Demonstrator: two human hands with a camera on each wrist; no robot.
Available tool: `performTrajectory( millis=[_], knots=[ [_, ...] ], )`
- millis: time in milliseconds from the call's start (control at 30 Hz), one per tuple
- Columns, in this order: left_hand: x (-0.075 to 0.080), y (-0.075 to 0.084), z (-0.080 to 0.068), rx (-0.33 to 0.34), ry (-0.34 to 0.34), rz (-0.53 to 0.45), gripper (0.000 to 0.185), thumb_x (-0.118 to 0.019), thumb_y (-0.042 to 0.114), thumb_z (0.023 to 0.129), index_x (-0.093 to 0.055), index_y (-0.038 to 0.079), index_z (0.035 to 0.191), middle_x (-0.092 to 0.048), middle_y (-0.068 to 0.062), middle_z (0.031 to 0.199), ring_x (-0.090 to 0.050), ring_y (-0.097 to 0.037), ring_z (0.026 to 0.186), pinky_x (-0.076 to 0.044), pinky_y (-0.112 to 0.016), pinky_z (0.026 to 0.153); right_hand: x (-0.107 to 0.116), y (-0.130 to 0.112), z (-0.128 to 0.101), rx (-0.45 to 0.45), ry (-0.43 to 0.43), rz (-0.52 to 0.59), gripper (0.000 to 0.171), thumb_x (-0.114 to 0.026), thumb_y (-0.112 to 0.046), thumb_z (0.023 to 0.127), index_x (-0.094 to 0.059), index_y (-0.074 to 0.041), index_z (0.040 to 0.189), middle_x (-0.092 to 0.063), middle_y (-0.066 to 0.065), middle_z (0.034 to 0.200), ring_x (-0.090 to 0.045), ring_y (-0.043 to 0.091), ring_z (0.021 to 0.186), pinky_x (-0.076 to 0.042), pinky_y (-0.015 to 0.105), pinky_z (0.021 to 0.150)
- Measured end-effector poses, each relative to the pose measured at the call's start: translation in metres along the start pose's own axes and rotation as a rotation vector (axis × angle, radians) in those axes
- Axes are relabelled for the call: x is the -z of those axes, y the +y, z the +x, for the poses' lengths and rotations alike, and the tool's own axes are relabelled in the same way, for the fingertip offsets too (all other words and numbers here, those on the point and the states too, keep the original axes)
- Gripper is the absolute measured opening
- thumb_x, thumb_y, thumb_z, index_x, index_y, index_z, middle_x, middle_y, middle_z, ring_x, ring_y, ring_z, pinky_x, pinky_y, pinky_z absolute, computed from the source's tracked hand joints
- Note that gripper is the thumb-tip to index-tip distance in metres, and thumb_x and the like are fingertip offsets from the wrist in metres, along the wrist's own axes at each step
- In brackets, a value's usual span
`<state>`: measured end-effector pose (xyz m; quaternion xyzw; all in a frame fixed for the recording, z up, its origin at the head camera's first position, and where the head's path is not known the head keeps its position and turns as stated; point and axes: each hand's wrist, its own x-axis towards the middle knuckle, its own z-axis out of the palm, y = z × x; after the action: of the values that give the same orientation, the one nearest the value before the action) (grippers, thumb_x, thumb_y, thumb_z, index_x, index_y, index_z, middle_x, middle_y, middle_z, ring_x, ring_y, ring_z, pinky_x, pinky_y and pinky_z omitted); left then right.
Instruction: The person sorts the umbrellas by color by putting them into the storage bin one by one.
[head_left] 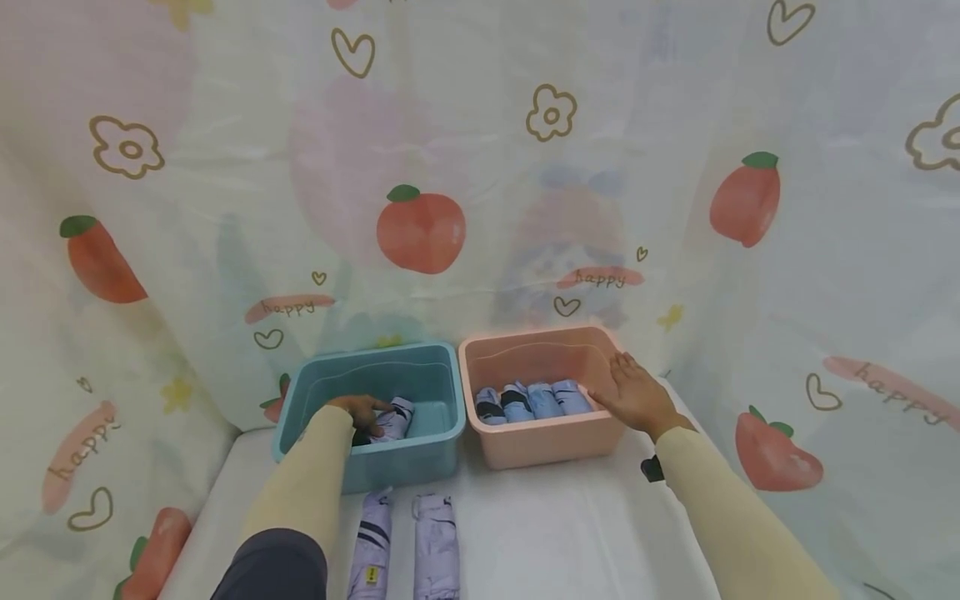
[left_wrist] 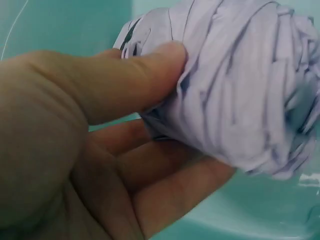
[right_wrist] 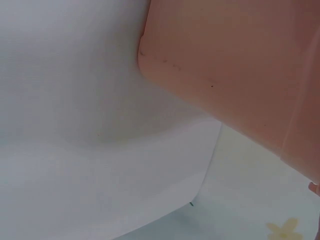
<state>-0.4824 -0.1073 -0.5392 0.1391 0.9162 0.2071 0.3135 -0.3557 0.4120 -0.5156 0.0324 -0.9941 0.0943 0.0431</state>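
Observation:
My left hand (head_left: pixel 358 410) reaches into the teal bin (head_left: pixel 408 468) and grips a lavender folded umbrella (head_left: pixel 395 421). In the left wrist view, the thumb (left_wrist: pixel 150 75) presses on the pleated fabric of this umbrella (left_wrist: pixel 240 90) while the fingers curl beneath it. At the right rim of the pink bin (head_left: pixel 547 448), my right hand (head_left: pixel 637 398) has its fingers straight and holds nothing. The right wrist view shows mostly the outer wall of the pink bin (right_wrist: pixel 225 65). Several bluish folded umbrellas (head_left: pixel 542 402) lie side by side inside that bin.
Two more lavender folded umbrellas, one with a yellow tag (head_left: pixel 371 542) and one plain-looking umbrella (head_left: pixel 437 546), lie on the white table (head_left: pixel 555 525) before the bins. A printed curtain (head_left: pixel 480 167) hangs close behind and on both sides.

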Motion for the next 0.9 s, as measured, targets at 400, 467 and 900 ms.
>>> performTrajectory(
  millis=[400, 467, 900],
  knots=[
    [-0.01, 0.037, -0.004, 0.013, -0.103, -0.071, 0.063, -0.069, 0.013, 0.092, -0.043, 0.016, 0.149, -0.039, -0.019, 0.148, -0.045, -0.033, 0.129, -0.041, -0.048, 0.101, 0.001, 0.001, 0.001, 0.003, 0.012, 0.022, 0.106, -0.03, -0.075, 0.091, -0.019, 0.012, 0.149, -0.014, 0.026, 0.157, -0.007, 0.041, 0.145, -0.01, 0.054, 0.114],
    [-0.012, 0.043, 0.0, 0.012, -0.124, -0.092, 0.067, -0.07, 0.013, 0.091, -0.039, 0.014, 0.151, -0.034, -0.017, 0.152, -0.039, -0.03, 0.132, -0.039, -0.046, 0.102, 0.0, 0.001, 0.001, 0.011, 0.025, 0.033, 0.105, -0.032, -0.074, 0.091, -0.02, 0.013, 0.148, -0.015, 0.027, 0.157, -0.008, 0.042, 0.145, -0.011, 0.055, 0.114],
    [-0.022, 0.08, 0.023, 0.071, -0.165, -0.231, 0.07, -0.075, 0.014, 0.086, -0.043, 0.018, 0.149, -0.043, -0.015, 0.147, -0.043, -0.034, 0.126, -0.031, -0.06, 0.105, -0.001, -0.004, 0.001, -0.023, 0.021, 0.014, 0.104, -0.031, -0.075, 0.091, -0.022, 0.012, 0.149, -0.018, 0.026, 0.156, -0.009, 0.04, 0.145, -0.013, 0.054, 0.114]
  ],
)
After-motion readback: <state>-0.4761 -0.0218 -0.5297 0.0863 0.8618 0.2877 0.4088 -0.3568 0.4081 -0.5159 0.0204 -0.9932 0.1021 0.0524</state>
